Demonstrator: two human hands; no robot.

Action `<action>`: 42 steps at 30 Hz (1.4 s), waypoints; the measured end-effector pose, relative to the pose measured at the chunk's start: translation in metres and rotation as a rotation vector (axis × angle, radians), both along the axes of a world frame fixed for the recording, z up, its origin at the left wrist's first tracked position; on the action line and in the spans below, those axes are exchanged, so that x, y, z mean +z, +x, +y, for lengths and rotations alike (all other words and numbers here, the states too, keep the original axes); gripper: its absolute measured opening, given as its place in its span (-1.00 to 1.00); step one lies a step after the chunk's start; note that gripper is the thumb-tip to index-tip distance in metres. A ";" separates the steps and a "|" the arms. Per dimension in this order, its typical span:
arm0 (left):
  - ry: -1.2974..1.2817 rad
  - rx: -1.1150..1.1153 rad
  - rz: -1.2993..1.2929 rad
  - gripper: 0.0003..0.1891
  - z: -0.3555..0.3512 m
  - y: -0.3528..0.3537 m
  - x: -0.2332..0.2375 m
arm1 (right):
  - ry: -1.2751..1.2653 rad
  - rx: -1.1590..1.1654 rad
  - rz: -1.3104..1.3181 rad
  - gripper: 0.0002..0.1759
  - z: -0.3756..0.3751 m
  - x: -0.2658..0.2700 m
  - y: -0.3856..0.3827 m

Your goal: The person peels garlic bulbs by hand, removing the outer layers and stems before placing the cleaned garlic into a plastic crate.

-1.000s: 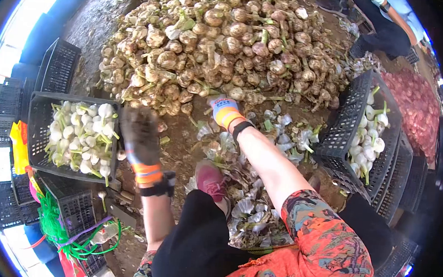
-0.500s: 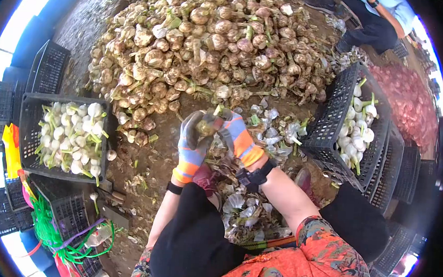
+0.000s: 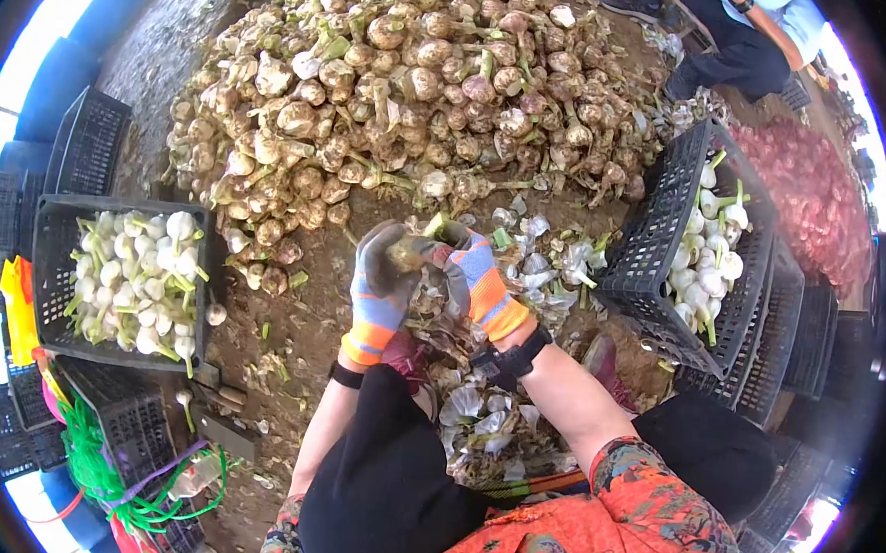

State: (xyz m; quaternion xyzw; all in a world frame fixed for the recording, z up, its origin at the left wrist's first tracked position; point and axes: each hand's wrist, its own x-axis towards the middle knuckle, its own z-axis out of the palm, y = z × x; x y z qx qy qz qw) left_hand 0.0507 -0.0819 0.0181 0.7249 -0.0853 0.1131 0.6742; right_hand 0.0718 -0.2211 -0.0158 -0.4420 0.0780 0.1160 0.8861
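Both hands wear grey gloves with blue and orange cuffs and meet at the middle of the view. My left hand (image 3: 381, 270) is wrapped round a brownish garlic bulb (image 3: 403, 254), partly hidden by the fingers. On its right side, my right hand (image 3: 461, 264) has its fingers curled against the same bulb, near a green cut stem. Beyond the hands rises a large heap of dirty garlic (image 3: 413, 85). White papery skins (image 3: 539, 262) lie on the ground to the right of the hands, with more between the feet.
Black crates of white garlic stand at left (image 3: 52, 286) and right (image 3: 645, 247). Red net sacks (image 3: 803, 195) lie beyond the right crate. Green twine (image 3: 93, 453) and a flat metal blade (image 3: 226, 435) are at lower left. A seated person (image 3: 740, 62) is at upper right.
The whole scene has shifted slightly left in view. My fingers have turned around the bulb, which now shows less between the gloves.
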 end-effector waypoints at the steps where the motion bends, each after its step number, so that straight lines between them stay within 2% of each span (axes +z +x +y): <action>1: -0.090 0.000 0.074 -0.34 0.001 -0.001 -0.004 | 0.017 0.021 0.004 -0.58 -0.003 -0.013 0.000; 3: -0.126 -0.010 0.089 -0.36 0.002 -0.003 -0.006 | 0.029 0.033 -0.018 -0.51 -0.004 -0.001 -0.004; 5: -0.164 -0.017 0.114 -0.37 0.001 -0.009 0.000 | -0.021 0.061 -0.080 -0.50 -0.010 -0.012 -0.001; 7: -0.658 -0.088 0.318 -0.40 -0.002 -0.014 0.026 | -0.143 0.099 -0.119 -0.47 -0.018 0.005 -0.004; 10: -0.736 -0.125 0.403 -0.43 0.001 -0.013 0.021 | -0.272 0.014 -0.008 -0.45 -0.017 0.041 -0.011; 12: -0.731 -0.121 0.391 -0.41 -0.006 -0.013 0.021 | -0.325 0.084 -0.068 -0.46 -0.023 0.042 -0.004; 14: -0.181 0.009 0.153 -0.38 -0.011 -0.011 0.007 | -0.374 0.156 -0.127 -0.48 -0.022 0.042 -0.002; 15: -0.114 0.042 0.105 -0.34 -0.010 -0.006 0.002 | -0.326 0.105 -0.074 -0.54 -0.019 0.041 -0.004; 16: -0.114 0.043 0.107 -0.34 -0.003 -0.010 0.000 | -0.277 0.056 -0.025 -0.60 -0.015 0.041 -0.006; 18: -0.504 -0.141 0.500 -0.36 0.004 -0.011 0.041 | -0.224 0.010 0.019 -0.65 -0.012 0.039 -0.006; 20: -0.529 -0.157 0.511 -0.40 0.004 -0.008 0.029 | -0.615 0.002 -0.132 -0.71 -0.015 0.035 -0.007; 21: -0.320 -0.104 0.311 -0.42 0.001 -0.005 0.015 | -0.964 0.127 -0.489 -0.78 -0.019 0.039 -0.002; 22: -0.113 -0.051 0.110 -0.44 0.001 -0.005 0.001 | -0.966 0.130 -0.485 -0.78 -0.018 0.038 -0.004; 23: -0.090 -0.045 0.298 -0.44 0.004 -0.008 0.005 | -0.800 0.141 -0.409 -0.80 -0.014 0.037 -0.007; 24: -0.090 -0.047 0.299 -0.44 0.006 -0.009 0.004 | -0.633 0.149 -0.336 -0.81 -0.011 0.037 -0.009; 25: -0.097 -0.103 0.300 -0.44 0.008 -0.008 0.002 | -0.619 0.158 -0.158 -0.81 -0.018 0.032 -0.006; 26: -0.107 -0.156 0.299 -0.43 0.009 -0.006 0.001 | -0.485 -0.008 0.018 -0.82 -0.017 0.052 -0.004; 28: -0.084 -0.192 0.277 -0.39 0.009 -0.008 0.013 | -0.579 -0.189 0.148 -0.80 -0.041 0.009 0.005; 29: -0.290 -0.239 0.351 -0.35 0.008 -0.011 0.029 | -0.654 -0.116 0.073 -0.78 -0.062 -0.008 0.010; 30: -0.496 -0.290 0.426 -0.31 0.007 -0.014 0.037 | -0.725 -0.047 0.001 -0.75 -0.066 0.009 0.014; 31: -0.226 -0.241 0.322 -0.17 0.010 -0.012 0.026 | -1.203 0.296 0.025 -0.70 -0.071 0.027 0.013; 32: -0.228 -0.243 0.326 -0.17 0.011 -0.011 0.021 | -1.754 0.450 -0.020 -0.65 -0.067 0.017 0.008; 34: 0.009 -0.252 0.229 -0.11 0.009 -0.012 0.016 | -1.461 0.175 -0.465 -0.63 -0.056 0.047 0.001; 36: 0.092 -0.215 0.227 -0.11 0.004 -0.012 0.019 | -0.897 0.445 -0.493 -0.58 -0.038 0.085 0.005; 37: -0.010 -0.252 0.242 -0.12 0.001 -0.013 0.025 | -1.021 0.535 -0.544 -0.61 -0.033 0.115 0.003; 38: -0.112 -0.287 0.256 -0.13 -0.001 -0.013 0.029 | -1.197 0.502 -0.658 -0.65 -0.026 0.115 0.003; 42: -0.001 -0.273 0.273 -0.08 0.001 -0.014 0.021 | -1.499 0.749 -0.759 -0.72 -0.015 0.127 0.013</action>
